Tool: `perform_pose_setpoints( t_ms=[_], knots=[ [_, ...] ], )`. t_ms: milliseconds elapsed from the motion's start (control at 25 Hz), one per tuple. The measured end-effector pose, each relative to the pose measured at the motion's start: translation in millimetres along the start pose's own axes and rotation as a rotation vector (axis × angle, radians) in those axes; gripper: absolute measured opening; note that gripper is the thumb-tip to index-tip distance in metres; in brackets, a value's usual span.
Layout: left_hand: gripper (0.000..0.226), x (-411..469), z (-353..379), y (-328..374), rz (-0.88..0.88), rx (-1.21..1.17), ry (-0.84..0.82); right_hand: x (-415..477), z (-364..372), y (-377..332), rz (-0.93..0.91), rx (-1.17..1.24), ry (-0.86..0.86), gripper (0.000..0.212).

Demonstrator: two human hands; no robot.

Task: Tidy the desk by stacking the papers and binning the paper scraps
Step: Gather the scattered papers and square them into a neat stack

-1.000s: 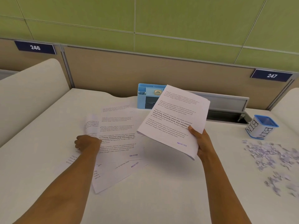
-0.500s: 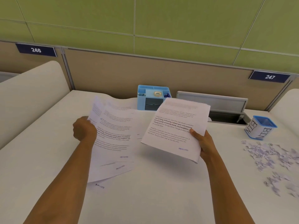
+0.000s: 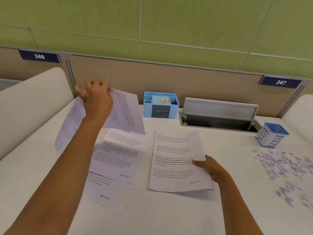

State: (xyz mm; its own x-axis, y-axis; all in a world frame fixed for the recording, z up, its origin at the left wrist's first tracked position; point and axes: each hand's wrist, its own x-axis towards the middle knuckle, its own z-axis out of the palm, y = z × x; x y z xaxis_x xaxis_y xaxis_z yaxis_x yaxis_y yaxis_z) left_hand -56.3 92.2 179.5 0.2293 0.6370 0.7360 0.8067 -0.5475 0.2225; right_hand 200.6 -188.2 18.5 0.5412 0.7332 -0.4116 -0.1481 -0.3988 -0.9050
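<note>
While the papers are only half gathered, stacking is plainly the step in hand. Near the front edge of the desk (image 3: 169, 216), left of the middle, a loose sheet stamped DUPLICATE (image 3: 105, 194) lies flat, and a second loose sheet (image 3: 118, 158) overlaps its far end. Just to the right, about mid-desk, the stack of papers (image 3: 174, 150) stamped RECEIVED rests on the tabletop. The right hand (image 3: 211, 168) grips its right edge, thumb on top and fingers tucked beneath. Along the right edge the paper scraps (image 3: 284, 165) lie scattered, well apart from the stack and not yet dealt with.

Farther back on the left, the left hand (image 3: 97, 99) is raised above the desk, fingers pinched on the top of some lifted sheets (image 3: 125, 112) that hang curled and blurred; I cannot tell how many. Toward the far right corner stands the small bin (image 3: 271, 135), just beyond the scraps. At the far edge sit a blue organiser (image 3: 160, 106) and an open cable hatch (image 3: 220, 116).

To my eye, the lifted sheets next want carrying across and laying square on the stack while the right hand steadies it. The two flat sheets would follow, and the scraps come last.
</note>
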Motion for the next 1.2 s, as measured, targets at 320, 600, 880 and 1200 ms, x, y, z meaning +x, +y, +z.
perform_pose_setpoints(
  t_ms=[320, 600, 880, 1200],
  knots=[
    [0.026, -29, 34, 77, 0.799, -0.415, -0.102, 6, 16, 6, 0.005, -0.007, -0.071, 0.036],
    [0.018, -151, 57, 148, 0.649, -0.657, -1.04, 3, 31, 6, -0.006, -0.009, -0.081, 0.035],
    [0.028, -195, 80, 143, 0.677, -0.671, -0.941, 4, 32, 11, 0.073, 0.146, -0.003, 0.043],
    [0.051, -173, 91, 70, -0.54, -0.635, -0.58, -4, 27, 10, 0.056, 0.145, 0.011, 0.031]
  ],
)
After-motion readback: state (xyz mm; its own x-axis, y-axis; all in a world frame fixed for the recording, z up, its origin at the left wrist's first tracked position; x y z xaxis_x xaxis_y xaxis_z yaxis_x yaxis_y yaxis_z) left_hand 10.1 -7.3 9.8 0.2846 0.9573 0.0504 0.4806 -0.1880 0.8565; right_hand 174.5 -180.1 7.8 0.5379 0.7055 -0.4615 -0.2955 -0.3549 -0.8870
